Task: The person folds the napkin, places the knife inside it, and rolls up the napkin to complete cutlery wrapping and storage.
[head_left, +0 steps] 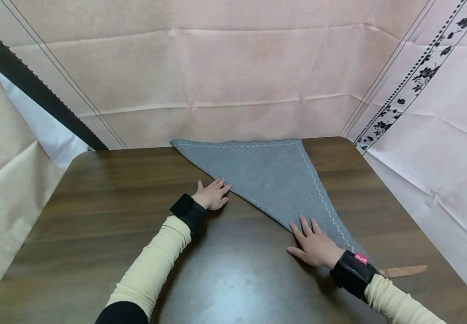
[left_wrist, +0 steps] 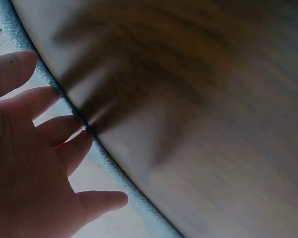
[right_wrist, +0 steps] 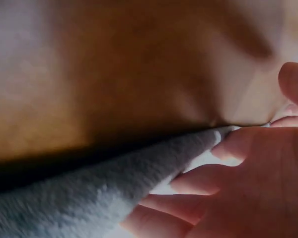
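Note:
A grey-blue cloth (head_left: 257,168) with white stitching along its borders lies folded into a triangle on the table. Its long folded edge runs diagonally, facing the person. The left hand (head_left: 212,195) touches this fold near its upper middle, fingers spread and straight. Lower along the same fold, the right hand (head_left: 316,245) rests on the cloth with its fingers extended and thumb out over the tabletop. In the left wrist view, fingertips (left_wrist: 82,144) meet the cloth's edge. The right wrist view has the fingers (right_wrist: 203,178) lying against the fuzzy fold. The cloth's lower corner is hidden behind the right wrist.
The brown wooden table (head_left: 107,202) has rounded far corners. A flat, tan wooden piece (head_left: 404,271) lies by the right wrist, partly covered. Creased pale sheeting (head_left: 233,67) hangs behind the table and along both sides. Both wrists wear black straps.

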Motion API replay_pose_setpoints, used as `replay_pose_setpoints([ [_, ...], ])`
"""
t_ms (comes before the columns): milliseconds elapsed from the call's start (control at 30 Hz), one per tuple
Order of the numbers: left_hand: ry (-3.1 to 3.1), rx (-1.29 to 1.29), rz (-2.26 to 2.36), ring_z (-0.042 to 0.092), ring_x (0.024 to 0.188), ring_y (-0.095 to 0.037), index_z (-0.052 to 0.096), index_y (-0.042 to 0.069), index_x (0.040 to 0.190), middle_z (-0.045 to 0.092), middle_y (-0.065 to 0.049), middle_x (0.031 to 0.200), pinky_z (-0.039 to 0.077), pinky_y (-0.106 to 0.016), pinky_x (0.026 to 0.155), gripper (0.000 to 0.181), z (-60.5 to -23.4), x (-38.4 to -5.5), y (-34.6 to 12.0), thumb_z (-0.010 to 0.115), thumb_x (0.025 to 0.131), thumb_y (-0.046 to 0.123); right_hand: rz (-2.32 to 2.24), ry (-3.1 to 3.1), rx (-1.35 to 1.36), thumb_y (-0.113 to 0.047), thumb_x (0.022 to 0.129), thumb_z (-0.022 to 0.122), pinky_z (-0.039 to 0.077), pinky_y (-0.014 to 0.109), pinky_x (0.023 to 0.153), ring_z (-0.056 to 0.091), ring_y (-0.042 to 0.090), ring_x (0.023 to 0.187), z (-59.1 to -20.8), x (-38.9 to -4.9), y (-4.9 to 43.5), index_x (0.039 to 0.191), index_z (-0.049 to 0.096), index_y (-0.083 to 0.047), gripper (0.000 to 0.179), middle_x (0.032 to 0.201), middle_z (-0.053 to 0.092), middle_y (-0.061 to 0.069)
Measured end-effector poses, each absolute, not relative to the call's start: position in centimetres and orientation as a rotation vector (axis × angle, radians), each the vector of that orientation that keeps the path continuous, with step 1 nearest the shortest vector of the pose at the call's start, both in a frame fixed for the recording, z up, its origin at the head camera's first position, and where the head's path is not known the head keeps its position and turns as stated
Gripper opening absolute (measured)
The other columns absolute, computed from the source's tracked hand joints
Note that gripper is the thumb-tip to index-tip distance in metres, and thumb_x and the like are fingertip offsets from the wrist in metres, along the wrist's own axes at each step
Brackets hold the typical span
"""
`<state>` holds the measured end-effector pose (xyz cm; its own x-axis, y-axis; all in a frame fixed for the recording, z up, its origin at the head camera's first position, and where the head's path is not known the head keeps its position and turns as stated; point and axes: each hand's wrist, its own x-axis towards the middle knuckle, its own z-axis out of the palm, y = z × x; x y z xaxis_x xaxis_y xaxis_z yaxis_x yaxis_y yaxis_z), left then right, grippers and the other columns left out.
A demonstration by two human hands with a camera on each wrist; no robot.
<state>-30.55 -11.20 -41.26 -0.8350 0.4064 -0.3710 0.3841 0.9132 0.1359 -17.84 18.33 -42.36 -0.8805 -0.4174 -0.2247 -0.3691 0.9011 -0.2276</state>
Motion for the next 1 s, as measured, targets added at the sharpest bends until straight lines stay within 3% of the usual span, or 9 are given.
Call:
replay_pose_setpoints([
  [467, 2.735, 0.585, -0.112, 0.013, 0.137, -0.025, 0.026, 0.013, 0.145, 0.018, -0.013, 0.149, 0.006, -0.058, 0.104, 0.056, -40.8, -28.2, -9.5, 0.038, 0.097, 0.039, -0.168, 2.845, -0.679, -0.043, 0.09, 0.051, 0.032, 0.063, 0.089, 0.022, 0.051, 0.126, -42.6, -18.1, 18.7, 0.138, 0.036, 0.002, 0.068, 0.141, 0.027, 0.03],
  [667, 2.655, 0.899, -0.106, 0.008, 0.138, -0.019, 0.019, 0.027, 0.146, 0.01, 0.001, 0.152, 0.006, -0.057, 0.104, 0.053, -41.1, -26.2, -6.0, 0.033, 0.097, 0.043, -0.229, 2.862, -0.737, -0.043, 0.092, 0.047, 0.026, 0.062, 0.095, 0.019, 0.042, 0.132, -42.8, -19.1, 16.6, 0.139, 0.031, 0.005, 0.068, 0.144, 0.026, 0.022],
  [833, 2.608, 0.854, -0.155, 0.005, 0.138, -0.017, 0.017, 0.035, 0.145, 0.007, 0.007, 0.152, 0.005, -0.055, 0.105, 0.049, -41.7, -26.9, -5.6, 0.025, 0.098, 0.046, -0.201, 2.777, -0.699, -0.042, 0.093, 0.047, 0.023, 0.062, 0.096, 0.015, 0.041, 0.133, -42.9, -19.2, 15.9, 0.14, 0.028, 0.004, 0.068, 0.147, 0.021, 0.02],
  [1000, 2.601, 0.76, -0.037, 0.002, 0.138, -0.022, 0.016, 0.033, 0.146, 0.004, 0.005, 0.152, 0.002, -0.059, 0.103, 0.05, -41.8, -28.6, -8.3, 0.024, 0.098, 0.044, -0.222, 2.765, -0.745, -0.041, 0.092, 0.048, 0.021, 0.064, 0.096, 0.012, 0.043, 0.133, -43.1, -18.6, 16.8, 0.141, 0.028, 0.002, 0.068, 0.147, 0.019, 0.02],
])
